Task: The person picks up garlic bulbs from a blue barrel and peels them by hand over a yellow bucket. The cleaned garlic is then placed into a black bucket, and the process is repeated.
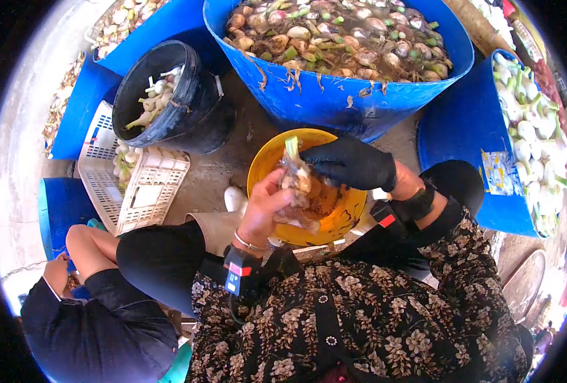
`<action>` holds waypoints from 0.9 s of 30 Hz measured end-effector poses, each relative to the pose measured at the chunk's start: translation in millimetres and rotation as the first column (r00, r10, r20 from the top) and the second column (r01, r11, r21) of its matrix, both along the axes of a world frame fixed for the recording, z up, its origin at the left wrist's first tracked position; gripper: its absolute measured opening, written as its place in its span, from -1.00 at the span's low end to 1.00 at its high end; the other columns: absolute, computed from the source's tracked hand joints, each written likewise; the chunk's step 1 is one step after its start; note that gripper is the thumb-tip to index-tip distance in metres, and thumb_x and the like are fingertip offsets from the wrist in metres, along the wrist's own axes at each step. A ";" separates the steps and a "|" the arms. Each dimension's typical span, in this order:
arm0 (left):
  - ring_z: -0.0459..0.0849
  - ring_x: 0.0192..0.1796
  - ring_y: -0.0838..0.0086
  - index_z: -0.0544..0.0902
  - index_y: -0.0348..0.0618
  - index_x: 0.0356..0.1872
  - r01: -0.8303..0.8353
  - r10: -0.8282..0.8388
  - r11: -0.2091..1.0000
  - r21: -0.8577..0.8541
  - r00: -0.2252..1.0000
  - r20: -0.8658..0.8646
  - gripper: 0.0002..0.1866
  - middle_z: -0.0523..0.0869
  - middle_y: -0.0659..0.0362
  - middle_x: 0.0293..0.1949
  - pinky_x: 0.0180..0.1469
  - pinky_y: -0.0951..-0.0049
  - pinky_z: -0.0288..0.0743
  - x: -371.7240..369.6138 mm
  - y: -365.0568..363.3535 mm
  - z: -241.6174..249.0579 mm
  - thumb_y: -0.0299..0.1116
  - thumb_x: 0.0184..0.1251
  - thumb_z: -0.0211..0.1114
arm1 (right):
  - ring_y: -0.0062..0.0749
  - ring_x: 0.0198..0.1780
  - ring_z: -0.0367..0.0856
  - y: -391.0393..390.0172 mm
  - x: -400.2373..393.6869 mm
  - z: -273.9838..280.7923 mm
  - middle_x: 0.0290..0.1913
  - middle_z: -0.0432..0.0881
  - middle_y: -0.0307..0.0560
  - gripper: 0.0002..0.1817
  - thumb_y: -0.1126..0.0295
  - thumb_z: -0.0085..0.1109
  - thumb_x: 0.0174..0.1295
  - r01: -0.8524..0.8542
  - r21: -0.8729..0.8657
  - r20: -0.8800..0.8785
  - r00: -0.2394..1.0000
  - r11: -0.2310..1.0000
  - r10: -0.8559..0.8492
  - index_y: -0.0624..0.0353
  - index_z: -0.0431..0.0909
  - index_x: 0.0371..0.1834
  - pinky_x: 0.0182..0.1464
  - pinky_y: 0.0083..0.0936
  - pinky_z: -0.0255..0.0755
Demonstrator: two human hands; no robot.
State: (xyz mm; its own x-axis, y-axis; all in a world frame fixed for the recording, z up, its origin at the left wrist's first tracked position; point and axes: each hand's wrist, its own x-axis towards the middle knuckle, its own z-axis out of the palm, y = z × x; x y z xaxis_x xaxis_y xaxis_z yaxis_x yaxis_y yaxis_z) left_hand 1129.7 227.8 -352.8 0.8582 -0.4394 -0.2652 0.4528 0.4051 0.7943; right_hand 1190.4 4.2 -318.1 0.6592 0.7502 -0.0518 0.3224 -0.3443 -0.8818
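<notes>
Over a yellow bucket point(272, 152), my bare left hand point(265, 207) grips a garlic bulb point(299, 182) with brown, dirty outer skin and a short green cut stem pointing up. My right hand point(353, 165), in a black glove, is closed at the upper right side of the bulb, its fingertips by the stem. Whether the glove holds a piece of skin or anything else is hidden. Brownish matter shows inside the bucket below my hands.
Ahead stands a large blue tub point(341, 105) of unpeeled garlic in water. A blue barrel point(452, 137) of white garlic is at right. Left are a black bucket point(191, 115), a white crate point(149, 185) and a seated person point(98, 319).
</notes>
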 end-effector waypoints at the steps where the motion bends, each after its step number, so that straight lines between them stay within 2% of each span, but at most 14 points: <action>1: 0.62 -0.22 0.48 0.45 -0.29 0.05 0.029 -0.031 0.998 -0.061 0.999 -0.035 -0.52 0.63 0.17 -0.22 -0.11 0.49 0.51 3.1 3.1 0.8 -0.28 0.13 0.29 | -0.28 -0.12 0.61 3.0 -3.0 -1.4 -0.07 0.60 0.02 -0.61 0.26 0.05 0.18 0.059 0.036 0.013 0.998 0.998 -0.059 0.19 0.49 0.05 -0.02 -0.35 0.44; 3: 0.63 -0.26 0.43 0.45 -0.30 0.03 0.067 -0.069 0.995 -0.080 0.997 -0.025 -0.51 0.63 0.13 -0.26 -0.16 0.47 0.52 7.0 5.8 1.7 -0.17 0.16 0.24 | -0.37 -0.17 0.59 6.4 -2.0 -6.3 -0.11 0.60 -0.03 -0.59 0.26 0.09 0.19 0.112 0.138 0.017 0.993 0.984 -0.116 0.22 0.48 0.06 -0.08 -0.43 0.45; 5: 0.64 -0.28 0.39 0.45 -0.31 0.01 0.104 -0.107 0.991 -0.085 0.994 -0.027 -0.49 0.64 0.10 -0.29 -0.20 0.45 0.53 8.1 5.6 -0.4 -0.09 0.18 0.20 | -0.55 -0.31 0.56 7.5 1.8 -16.0 -0.20 0.60 -0.15 -0.57 0.29 0.15 0.21 0.112 0.264 -0.002 0.993 0.958 -0.115 0.26 0.45 0.11 -0.25 -0.58 0.48; 8: 0.64 -0.30 0.38 0.46 -0.31 -0.02 0.141 -0.146 0.986 -0.091 0.988 -0.056 -0.49 0.64 0.08 -0.33 -0.23 0.43 0.53 6.0 1.4 -10.3 -0.05 0.21 0.16 | -0.59 -0.33 0.53 20.3 -4.2 -33.2 -0.23 0.59 -0.23 -0.53 0.25 0.19 0.18 0.189 0.401 -0.263 0.961 0.896 -0.085 0.29 0.45 0.10 -0.29 -0.63 0.47; 11: 0.64 -0.31 0.35 0.47 -0.31 -0.08 0.125 -0.136 0.981 -0.148 0.989 -0.063 -0.52 0.63 0.06 -0.33 -0.24 0.41 0.53 4.9 -2.2 -16.2 -0.04 0.23 0.14 | -0.54 -0.23 0.52 18.8 -2.6 -19.9 -0.23 0.59 -0.22 -0.57 0.24 0.18 0.18 0.223 0.326 -0.527 0.850 0.919 -0.019 0.30 0.48 0.04 -0.20 -0.57 0.46; 14: 0.63 -0.31 0.32 0.49 -0.28 -0.13 0.088 -0.106 0.972 -0.217 0.991 -0.076 -0.53 0.63 0.05 -0.34 -0.25 0.39 0.53 4.3 0.5 -26.4 0.00 0.27 0.08 | -0.36 -0.13 0.59 25.3 1.8 -29.1 -0.20 0.66 -0.09 -0.66 0.25 0.15 0.16 0.239 0.235 -0.590 0.806 0.942 -0.057 0.18 0.55 -0.05 -0.08 -0.38 0.46; 16: 0.63 -0.32 0.29 0.50 -0.27 -0.16 0.030 -0.065 0.963 -0.267 0.991 -0.120 -0.51 0.63 0.04 -0.35 -0.27 0.37 0.53 -0.8 -5.0 -31.4 0.05 0.30 0.03 | -0.31 -0.19 0.60 31.1 6.4 -44.6 -0.23 0.66 -0.05 -0.67 0.29 0.13 0.13 0.154 0.271 -0.126 0.984 0.950 -0.124 0.20 0.55 -0.07 -0.12 -0.37 0.46; 17: 0.63 -0.32 0.29 0.50 -0.24 -0.14 0.032 -0.093 0.935 -0.354 0.983 -0.158 -0.48 0.62 0.05 -0.35 -0.32 0.35 0.53 -3.3 -9.4 -32.2 0.10 0.29 -0.02 | -0.29 -0.21 0.61 33.6 7.5 -52.0 -0.24 0.66 -0.03 -0.68 0.31 0.12 0.11 0.110 0.273 0.126 0.981 0.956 -0.149 0.20 0.56 -0.08 -0.14 -0.37 0.46; 19: 0.61 -0.32 0.28 0.51 -0.19 -0.11 0.028 -0.165 0.856 -0.517 0.961 -0.222 -0.41 0.60 0.07 -0.35 -0.42 0.32 0.53 -5.9 -19.6 -24.8 0.18 0.27 -0.10 | -0.23 -0.24 0.61 40.6 3.5 -57.8 -0.27 0.65 0.01 -0.70 0.32 0.11 0.08 0.214 0.387 0.006 0.972 0.897 -0.235 0.21 0.57 -0.14 -0.16 -0.35 0.45; 22: 0.62 -0.31 0.31 0.51 -0.16 -0.10 0.050 -0.181 0.832 -0.553 0.966 -0.184 -0.43 0.61 0.08 -0.34 -0.45 0.28 0.53 -5.1 -22.6 -17.8 0.16 0.34 -0.18 | -0.12 -0.29 0.60 41.1 -0.9 -42.1 -0.34 0.63 0.06 -0.73 0.29 0.10 0.04 0.325 0.419 -0.142 0.946 0.848 -0.293 0.22 0.59 -0.26 -0.20 -0.32 0.45; 23: 0.62 -0.30 0.31 0.50 -0.16 -0.09 0.036 -0.149 0.889 -0.456 0.966 -0.213 -0.44 0.61 0.09 -0.33 -0.45 0.27 0.53 -3.2 -21.5 -18.1 0.15 0.36 -0.19 | -0.08 -0.31 0.60 41.9 -1.9 -36.1 -0.36 0.62 0.08 -0.74 0.28 0.09 0.04 0.353 0.409 -0.188 0.935 0.842 -0.300 0.22 0.59 -0.31 -0.21 -0.30 0.45; 25: 0.63 -0.28 0.33 0.50 -0.17 -0.07 0.016 -0.080 0.970 -0.242 0.962 -0.259 -0.46 0.61 0.09 -0.31 -0.46 0.26 0.54 4.9 -21.4 -13.9 0.12 0.40 -0.21 | -0.03 -0.35 0.59 40.5 2.0 -42.7 -0.41 0.61 0.10 -0.76 0.26 0.09 0.00 0.433 0.234 0.045 0.889 0.870 -0.455 0.20 0.59 -0.39 -0.25 -0.27 0.46; 26: 0.63 -0.23 0.38 0.50 -0.18 -0.07 -0.220 0.234 0.972 0.081 0.914 -0.331 -0.51 0.61 0.12 -0.27 -0.32 0.33 0.57 1.0 -31.1 -9.9 0.03 0.46 -0.23 | 0.00 -0.37 0.59 37.7 4.3 -45.3 -0.43 0.61 0.11 -0.76 0.25 0.08 -0.02 0.488 0.150 0.175 0.843 0.860 -0.509 0.20 0.59 -0.43 -0.28 -0.26 0.46; 27: 0.60 -0.24 0.45 0.48 -0.21 -0.08 -0.296 0.312 0.950 0.103 0.924 -0.221 -0.59 0.60 0.15 -0.28 -0.24 0.41 0.53 -0.2 -33.2 -11.3 -0.06 0.43 -0.10 | 0.05 -0.44 0.56 36.1 4.4 -34.0 -0.50 0.59 0.11 -0.77 0.24 0.08 -0.05 0.538 0.071 0.310 0.788 0.840 -0.531 0.17 0.58 -0.50 -0.32 -0.20 0.45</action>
